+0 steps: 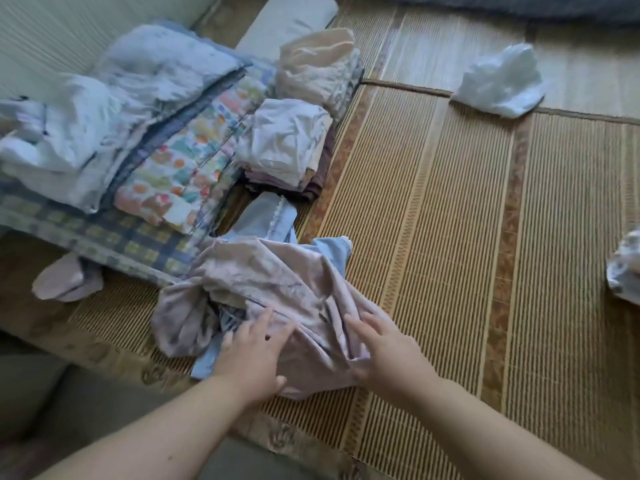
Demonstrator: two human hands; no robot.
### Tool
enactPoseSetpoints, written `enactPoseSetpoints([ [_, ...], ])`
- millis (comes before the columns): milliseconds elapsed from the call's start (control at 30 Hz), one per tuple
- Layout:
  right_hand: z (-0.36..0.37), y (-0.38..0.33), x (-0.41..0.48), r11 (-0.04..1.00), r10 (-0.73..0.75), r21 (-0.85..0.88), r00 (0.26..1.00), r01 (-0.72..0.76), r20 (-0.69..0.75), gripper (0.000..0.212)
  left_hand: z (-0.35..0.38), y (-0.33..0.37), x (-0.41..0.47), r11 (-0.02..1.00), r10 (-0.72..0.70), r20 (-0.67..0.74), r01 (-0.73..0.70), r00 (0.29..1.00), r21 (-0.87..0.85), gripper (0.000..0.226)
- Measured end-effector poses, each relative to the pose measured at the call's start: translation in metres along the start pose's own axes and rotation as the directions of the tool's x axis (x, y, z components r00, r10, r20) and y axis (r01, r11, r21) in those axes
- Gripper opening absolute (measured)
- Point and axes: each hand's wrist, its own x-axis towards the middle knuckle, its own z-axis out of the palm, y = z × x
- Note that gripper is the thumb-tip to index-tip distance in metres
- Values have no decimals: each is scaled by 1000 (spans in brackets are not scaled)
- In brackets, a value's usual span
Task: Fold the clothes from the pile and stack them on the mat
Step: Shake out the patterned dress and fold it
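A crumpled pale pink garment (pixel 263 278) lies on the woven bamboo mat (pixel 433 220), over a light blue garment (pixel 266 216). My left hand (pixel 252 355) rests on the pink cloth's near edge, fingers spread flat and thumb tucked against the hem. At the garment's right side my right hand (pixel 384 351) has its fingers on the cloth and its thumb curled under a fold. Folded stacks stand beyond: a white-topped stack (pixel 287 143) and a cream-topped stack (pixel 318 64).
A tall heap of folded blankets and towels (pixel 114 126) fills the left. A pink sock (pixel 65 282) lies beside it. A white crumpled cloth (pixel 502 84) lies far right, a patterned cloth (pixel 627 268) at the right edge. A grey cushion (pixel 287 22) is behind.
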Motion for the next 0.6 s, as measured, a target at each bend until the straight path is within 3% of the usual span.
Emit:
enactPoseSetpoints([
  [133,37,4,30,990,23,-144,991,-4,132,68,24,-21,25,999,24,86,-20,996,-47,90],
  [200,45,19,40,973,78,-224,991,-52,109,55,29,-23,37,999,14,6,-14,1000,-40,79],
  [267,45,31,46,975,51,-219,998,-42,32,30,25,-24,44,999,-6,-85,2,996,-39,56],
  [333,39,36,44,994,60,-91,998,-62,-27,20,19,-26,46,997,-2,-122,-7,992,-76,34],
  [433,10,36,23,919,235,343,969,-193,-83,23,5,-28,38,964,79,-201,-127,976,-234,18],
  [500,-21,34,0,781,307,597,944,-180,-117,22,-14,-21,23,873,154,-297,-270,942,-406,6],
  [600,-74,29,-39,660,319,747,931,-83,-179,22,-60,6,-15,690,87,-396,-343,914,-638,10],
])
